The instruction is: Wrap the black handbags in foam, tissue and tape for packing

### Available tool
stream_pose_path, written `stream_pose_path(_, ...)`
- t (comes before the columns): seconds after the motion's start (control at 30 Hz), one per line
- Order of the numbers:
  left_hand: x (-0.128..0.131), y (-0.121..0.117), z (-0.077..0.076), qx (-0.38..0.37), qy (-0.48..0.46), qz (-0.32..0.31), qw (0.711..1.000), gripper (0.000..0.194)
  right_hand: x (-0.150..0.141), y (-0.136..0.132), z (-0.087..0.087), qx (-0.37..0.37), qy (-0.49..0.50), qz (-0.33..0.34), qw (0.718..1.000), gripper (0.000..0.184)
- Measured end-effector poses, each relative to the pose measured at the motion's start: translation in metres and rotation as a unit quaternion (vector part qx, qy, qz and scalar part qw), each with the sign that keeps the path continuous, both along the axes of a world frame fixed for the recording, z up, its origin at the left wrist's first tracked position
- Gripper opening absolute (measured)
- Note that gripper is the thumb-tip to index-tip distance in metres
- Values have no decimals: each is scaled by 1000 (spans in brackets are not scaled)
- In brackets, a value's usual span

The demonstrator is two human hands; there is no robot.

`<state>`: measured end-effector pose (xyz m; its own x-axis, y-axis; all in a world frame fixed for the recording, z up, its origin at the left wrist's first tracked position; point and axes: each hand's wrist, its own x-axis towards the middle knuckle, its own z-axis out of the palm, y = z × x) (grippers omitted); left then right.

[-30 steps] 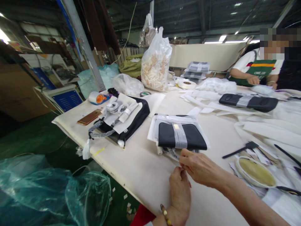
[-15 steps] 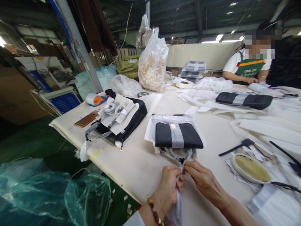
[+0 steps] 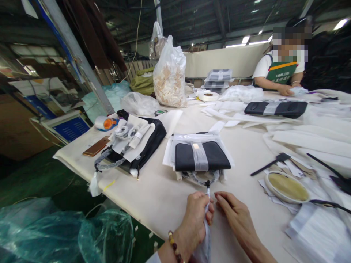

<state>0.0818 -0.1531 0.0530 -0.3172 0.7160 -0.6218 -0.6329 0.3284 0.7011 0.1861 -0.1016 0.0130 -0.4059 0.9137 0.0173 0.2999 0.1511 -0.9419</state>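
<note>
My left hand [image 3: 197, 215], with a beaded bracelet at the wrist, is closed round a thin white plastic bag [image 3: 204, 243] that hangs down toward me. The bag's gathered upper end runs to a dark fastening at the wrapped handle [image 3: 201, 179] of a black handbag [image 3: 204, 155]. A clear band crosses the front of this handbag, and white sheets lie under it. Beside the bag, apart from it, my right hand [image 3: 234, 215] has its fingers loosely extended with nothing seen in them. Further left lies a larger black bag [image 3: 157, 133] with white sheets and wrapped straps on top.
A phone [image 3: 95, 146] and a tape dispenser [image 3: 105, 123] lie at the table's left edge. A dish of yellowish paste [image 3: 287, 187] and a black brush [image 3: 271, 164] are at right. Across the table a person [image 3: 282, 75] handles white material. Teal plastic [image 3: 63, 230] fills the lower left.
My right hand has let go of the plastic bag's gathered end and moved slightly right, away from it. My left hand keeps its hold. The whole view has shifted a little.
</note>
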Motion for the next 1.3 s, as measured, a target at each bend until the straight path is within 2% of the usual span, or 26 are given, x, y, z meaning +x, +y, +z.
stream_pose_path(0.1, 7, -2, -6, 14, 36, 13, 999, 11, -15, -7, 11, -205, 90, 23, 974, 36)
stream_pose_path(0.17, 11, -2, -9, 19, 41, 15, 999, 19, -23, -9, 18, -287, 130, 41, 948, 40)
stream_pose_path(0.33, 21, -1, -13, 52, 7, 21, 998, 36, -32, -8, 30, -358, 93, 27, 929, 39)
stream_pose_path(0.47, 26, 0, -11, 67, -26, 30, 997, 40, -34, -4, 29, -406, 103, 47, 907, 46)
stream_pose_path(0.6, 27, -5, -5, 88, -59, 38, 994, 47, -37, -3, 23, -401, 117, 20, 908, 40)
stream_pose_path(0.7, 25, -13, -6, 76, -56, -7, 996, 51, -35, -4, 24, -389, 122, 3, 913, 36)
stream_pose_path(0.87, 28, -23, -25, 19, -13, -82, 996, 50, -22, -14, 34, -394, 95, 63, 912, 47)
stream_pose_path(0.97, 35, -24, -35, 21, -11, -52, 998, 65, -21, -19, 36, -363, 85, 45, 927, 38)
stream_pose_path(1.07, 36, -26, -36, 22, 12, -27, 999, 69, -21, -20, 33, -340, 83, 35, 936, 31)
stream_pose_path(1.2, 26, -39, -32, 42, -5, -113, 993, 58, -13, -26, 28, -338, 73, 78, 935, 39)
stream_pose_path(1.3, 20, -47, -35, 58, 36, -168, 983, 51, -8, -34, 19, -267, 91, 97, 955, 30)
